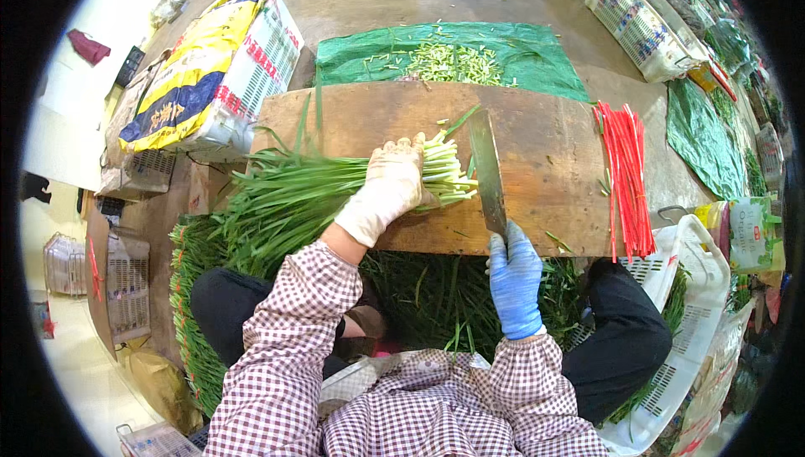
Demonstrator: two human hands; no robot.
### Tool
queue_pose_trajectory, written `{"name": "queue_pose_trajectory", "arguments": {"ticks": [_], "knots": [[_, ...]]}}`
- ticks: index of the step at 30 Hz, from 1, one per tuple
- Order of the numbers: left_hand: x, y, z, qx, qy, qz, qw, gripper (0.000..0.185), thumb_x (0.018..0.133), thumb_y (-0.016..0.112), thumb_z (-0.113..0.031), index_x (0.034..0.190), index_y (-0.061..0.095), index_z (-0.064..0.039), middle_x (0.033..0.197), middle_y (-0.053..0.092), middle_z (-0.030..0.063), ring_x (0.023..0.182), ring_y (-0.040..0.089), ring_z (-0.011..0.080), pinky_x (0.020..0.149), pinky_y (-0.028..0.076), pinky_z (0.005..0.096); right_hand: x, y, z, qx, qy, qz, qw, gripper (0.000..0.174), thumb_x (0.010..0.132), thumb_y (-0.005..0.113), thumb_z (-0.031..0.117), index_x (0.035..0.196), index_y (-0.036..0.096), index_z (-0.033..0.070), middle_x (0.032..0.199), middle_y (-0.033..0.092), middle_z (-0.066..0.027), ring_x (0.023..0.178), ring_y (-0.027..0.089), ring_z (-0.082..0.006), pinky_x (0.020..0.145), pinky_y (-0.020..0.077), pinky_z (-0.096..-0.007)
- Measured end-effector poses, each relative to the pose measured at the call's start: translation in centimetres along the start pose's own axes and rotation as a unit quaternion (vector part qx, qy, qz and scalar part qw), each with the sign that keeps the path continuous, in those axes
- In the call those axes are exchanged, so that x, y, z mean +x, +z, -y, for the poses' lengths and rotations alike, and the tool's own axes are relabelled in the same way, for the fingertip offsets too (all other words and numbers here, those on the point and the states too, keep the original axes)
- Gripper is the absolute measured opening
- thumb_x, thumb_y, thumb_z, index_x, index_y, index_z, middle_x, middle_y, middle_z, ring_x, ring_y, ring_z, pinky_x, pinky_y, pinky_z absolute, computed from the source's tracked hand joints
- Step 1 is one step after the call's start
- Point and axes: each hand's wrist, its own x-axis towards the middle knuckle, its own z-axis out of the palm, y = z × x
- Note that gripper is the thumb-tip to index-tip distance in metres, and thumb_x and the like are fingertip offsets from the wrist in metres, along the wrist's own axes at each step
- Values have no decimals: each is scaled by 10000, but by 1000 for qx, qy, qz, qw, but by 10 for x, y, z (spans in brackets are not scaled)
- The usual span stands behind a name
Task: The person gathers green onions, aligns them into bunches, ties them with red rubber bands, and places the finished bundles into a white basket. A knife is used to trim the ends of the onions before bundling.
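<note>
My left hand [393,183], in a whitish glove, presses around a bunch of long green leafy stalks, probably Chinese chives [308,190], lying across a wooden board [547,161]. Their pale stem ends point right. My right hand [514,278], in a blue glove, grips the handle of a cleaver-like knife [488,171]. The blade stands just right of the stem ends and points away from me. A few cut bits lie near the blade's tip. Red and white ties [624,183] lie in a bundle along the board's right edge.
Beyond the board, a green plastic sheet [541,54] bears a heap of cut stem ends [456,64]. A white crate under a yellow sack [182,79] stands at left. More white crates [648,29] stand at right, one beside my knee [704,306]. Tied green bundles [195,325] are stacked lower left.
</note>
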Motion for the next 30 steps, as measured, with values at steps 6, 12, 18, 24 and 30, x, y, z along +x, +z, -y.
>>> {"name": "queue_pose_trajectory", "arguments": {"ticks": [6, 12, 18, 24, 30], "knots": [[-18, -52, 39, -72, 30, 41, 996, 1204, 640, 869, -474, 1548, 262, 33, 1532, 390, 288, 1437, 365, 405, 1188, 310, 404, -15, -8, 16, -42, -34, -34, 998, 267, 979, 608, 60, 1240, 617, 2, 862, 652, -120, 668, 611, -206, 588, 496, -327], [-5, 0, -11, 108, 17, 58, 992, 1357, 573, 880, -631, 1555, 214, 27, 1585, 340, 210, 1481, 307, 357, 1242, 186, 469, -20, -4, 32, -35, -58, -18, 998, 304, 945, 637, 48, 1244, 602, 10, 1021, 698, -200, 872, 710, -353, 730, 574, -400], [12, 27, -14, 62, -44, -25, 997, 1116, 546, 936, -457, 1421, 440, 25, 1354, 571, 182, 1266, 545, 330, 1084, 412, 427, -22, 13, 34, -76, -42, 19, 996, 265, 971, 622, 118, 1215, 606, 14, 1006, 686, -191, 869, 696, -357, 724, 565, -412], [15, 24, -12, 50, -36, -35, 997, 756, 570, 924, -365, 1177, 615, -34, 1102, 686, 151, 1076, 650, 333, 921, 517, 428, -19, 14, 32, -78, -40, 19, 996, 236, 958, 637, 76, 1180, 618, -3, 980, 696, -213, 866, 698, -368, 735, 561, -412], [17, 19, -9, 26, -48, 11, 998, 773, 554, 934, -385, 1162, 606, -39, 1150, 683, 161, 1131, 643, 322, 959, 509, 419, -17, 20, 33, -128, -16, 60, 990, 143, 974, 610, 106, 1070, 605, 0, 897, 673, -210, 777, 682, -383, 646, 554, -433]]}}
